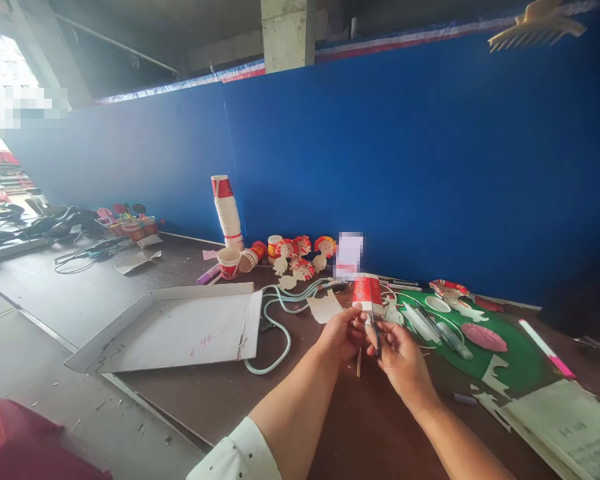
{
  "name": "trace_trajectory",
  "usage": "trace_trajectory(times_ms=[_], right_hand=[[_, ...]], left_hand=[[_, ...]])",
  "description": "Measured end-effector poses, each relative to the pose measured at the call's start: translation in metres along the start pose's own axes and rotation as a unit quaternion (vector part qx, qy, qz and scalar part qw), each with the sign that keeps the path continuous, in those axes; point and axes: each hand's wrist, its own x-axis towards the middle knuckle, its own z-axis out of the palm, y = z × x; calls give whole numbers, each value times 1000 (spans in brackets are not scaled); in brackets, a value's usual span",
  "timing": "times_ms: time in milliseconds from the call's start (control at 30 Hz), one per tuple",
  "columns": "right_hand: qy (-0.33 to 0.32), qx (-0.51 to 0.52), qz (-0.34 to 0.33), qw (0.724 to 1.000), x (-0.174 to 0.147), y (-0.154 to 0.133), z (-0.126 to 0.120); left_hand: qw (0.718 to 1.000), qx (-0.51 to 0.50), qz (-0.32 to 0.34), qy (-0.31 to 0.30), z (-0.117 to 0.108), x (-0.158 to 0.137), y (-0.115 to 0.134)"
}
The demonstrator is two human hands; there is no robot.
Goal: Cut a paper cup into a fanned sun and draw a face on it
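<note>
A red and white paper cup (367,291) is in front of me, above the dark table. My left hand (341,332) is closed on its lower white edge. My right hand (401,352) grips a pair of scissors (377,340) with dark handles, the blades pointing up against the cup's side. Whether the blades are apart or together I cannot tell. Just behind the hands lie a white paper scrap (324,307) and pale blue-green cords (285,333). Several cut-paper figures with red frilly heads (324,247) lean near the blue wall.
A tall stack of paper cups (229,217) rises at the back. On the left lies a shallow white box lid (165,333). To the right, a green mat (510,340) carries a pink scalloped piece (485,337), pens and scraps. A pink-white marker (547,348) and a booklet (575,427) are farther right.
</note>
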Motion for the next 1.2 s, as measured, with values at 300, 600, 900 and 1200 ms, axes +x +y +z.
trace_trajectory(times_ms=[300,600,900,1200], right_hand=[[8,-7,-8,1000,4,0,-2],[14,-33,-16,999,4,2,-2],[20,-12,-9,1000,2,-1,-2],[29,-22,-15,999,4,2,-2]], left_hand=[[1000,12,-16,17,2,-2,-3],[1000,13,-15,22,3,-3,-3],[999,14,-17,23,0,-1,-4],[1000,4,-25,11,-2,1,-4]])
